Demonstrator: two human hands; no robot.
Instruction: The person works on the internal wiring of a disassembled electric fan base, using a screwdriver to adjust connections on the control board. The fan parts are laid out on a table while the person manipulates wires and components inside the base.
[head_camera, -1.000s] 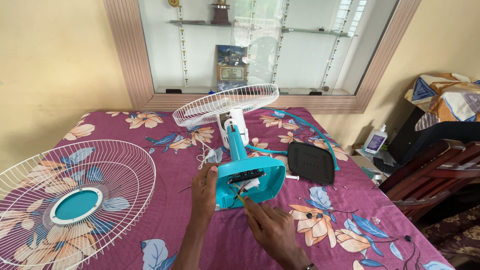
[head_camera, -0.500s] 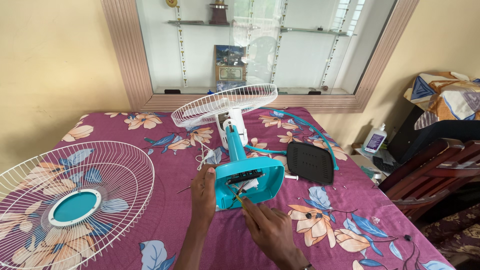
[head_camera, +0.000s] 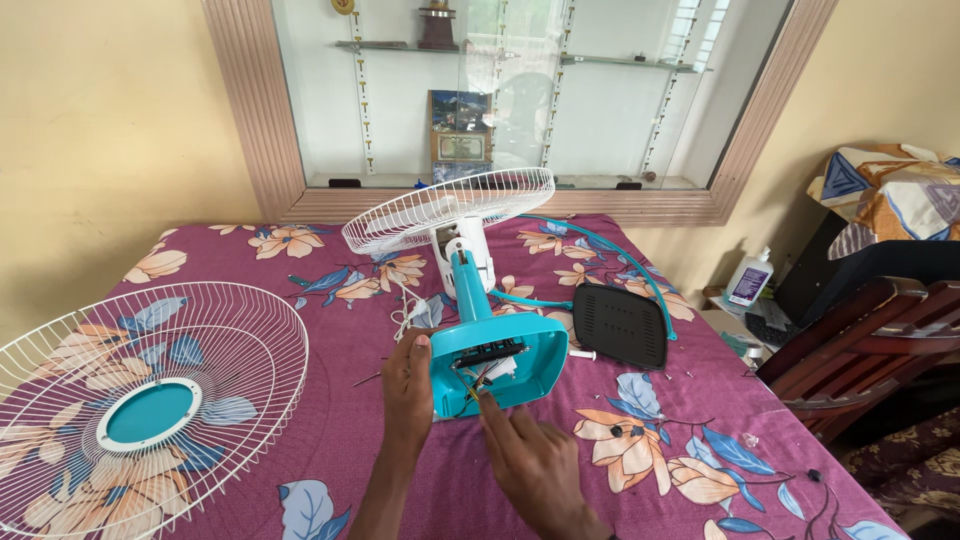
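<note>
Bracing the upturned turquoise fan base (head_camera: 500, 370) from its near-left side, the left hand (head_camera: 408, 390) lies flat with fingers spread along the base's edge, closed on nothing. The right hand (head_camera: 530, 455), just below the base's open underside, has its fingers drawn together around what looks like a thin tool (head_camera: 470, 390) poking into the wiring cavity; whether the pinch is firm I cannot tell. Compared with a second ago almost nothing has shifted: both hands sit in the same spots, the right one reaching a touch further up toward the cavity, so the work inside the base seems to be going on rather than finished. Beyond the hands the rear fan guard (head_camera: 450, 208) stands on the stem, the loose front guard (head_camera: 140, 400) lies far left on the floral counter (head_camera: 680, 440), and a black cover plate (head_camera: 620, 325) rests to the right
</note>
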